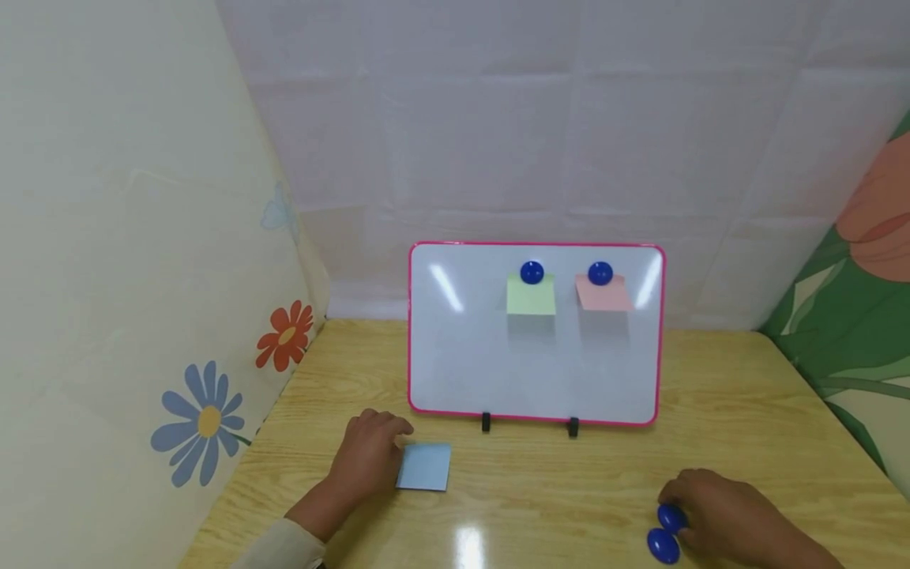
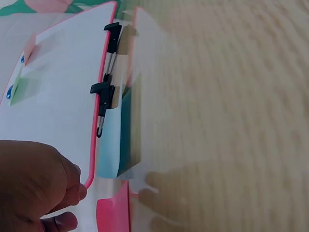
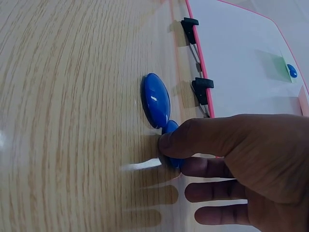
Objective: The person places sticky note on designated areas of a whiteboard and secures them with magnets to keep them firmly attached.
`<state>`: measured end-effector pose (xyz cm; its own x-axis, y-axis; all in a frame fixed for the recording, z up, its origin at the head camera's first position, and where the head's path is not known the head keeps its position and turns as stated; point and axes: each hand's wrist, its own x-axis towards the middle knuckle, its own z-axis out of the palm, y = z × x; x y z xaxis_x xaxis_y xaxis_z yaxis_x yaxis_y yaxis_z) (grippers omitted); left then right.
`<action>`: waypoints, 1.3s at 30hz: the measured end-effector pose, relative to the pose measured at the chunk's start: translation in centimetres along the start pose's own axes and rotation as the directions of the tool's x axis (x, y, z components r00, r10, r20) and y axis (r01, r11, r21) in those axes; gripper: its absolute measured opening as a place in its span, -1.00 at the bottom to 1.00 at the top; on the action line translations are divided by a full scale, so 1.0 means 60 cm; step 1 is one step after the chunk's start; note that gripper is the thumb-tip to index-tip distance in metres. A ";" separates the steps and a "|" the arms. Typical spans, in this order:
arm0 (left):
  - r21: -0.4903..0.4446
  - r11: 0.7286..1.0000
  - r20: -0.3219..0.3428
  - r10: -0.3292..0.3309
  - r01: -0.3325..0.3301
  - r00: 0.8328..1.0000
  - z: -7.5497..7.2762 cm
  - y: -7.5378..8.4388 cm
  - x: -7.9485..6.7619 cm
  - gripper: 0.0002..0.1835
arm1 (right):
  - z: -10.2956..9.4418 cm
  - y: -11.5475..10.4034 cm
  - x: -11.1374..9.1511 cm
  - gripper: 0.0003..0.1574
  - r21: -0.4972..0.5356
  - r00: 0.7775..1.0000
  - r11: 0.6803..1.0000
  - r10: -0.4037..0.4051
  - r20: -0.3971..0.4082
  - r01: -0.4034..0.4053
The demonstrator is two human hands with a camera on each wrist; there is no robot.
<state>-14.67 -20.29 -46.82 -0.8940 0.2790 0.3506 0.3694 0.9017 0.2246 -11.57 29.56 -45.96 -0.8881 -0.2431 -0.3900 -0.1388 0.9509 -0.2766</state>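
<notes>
At the right front, my right hand [image 1: 725, 514] pinches a blue round magnet [image 3: 175, 154] between thumb and fingers, low over the table. A second blue magnet [image 3: 157, 100] lies beside it on the wood. On the left, my left hand [image 1: 373, 454] is beside a light blue sticky note [image 1: 425, 467], its fingers bent and loose, gripping nothing that I can see. In the left wrist view that note curls up from the table, and near the left hand [image 2: 34, 188] a bright pink sticky note [image 2: 113, 212] shows in part. The head view does not show the pink one.
A whiteboard [image 1: 469, 356] with a pink frame stands on two black clip feet [image 1: 486, 422]. Blue magnets hold a green note [image 1: 531, 296] and a pale pink note [image 1: 604, 294] on it. A cloth-covered wall [image 1: 498, 142] rises behind the table [image 1: 341, 363].
</notes>
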 end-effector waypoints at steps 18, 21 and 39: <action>0.166 0.955 0.090 -0.264 0.247 0.960 -0.037 -0.043 -0.019 -0.81 | 0.002 -0.001 -0.005 -0.67 -0.006 0.999 1.000 -0.026 -0.048 0.025; 0.177 0.950 0.092 -0.278 0.259 0.956 -0.039 -0.048 -0.022 -0.83 | 0.001 -0.002 -0.005 -0.67 -0.002 0.999 1.000 -0.012 -0.040 0.012; 0.212 0.936 0.126 -0.312 0.281 0.942 -0.043 -0.061 -0.029 -0.97 | 0.003 -0.003 -0.004 -0.66 0.020 0.999 1.000 -0.007 -0.038 0.008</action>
<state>-13.81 -24.92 -45.90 -0.9891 0.0231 0.1456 0.0402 0.9925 0.1157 -11.26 29.39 -45.96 -0.9031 -0.2422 -0.3546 -0.1369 0.9451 -0.2968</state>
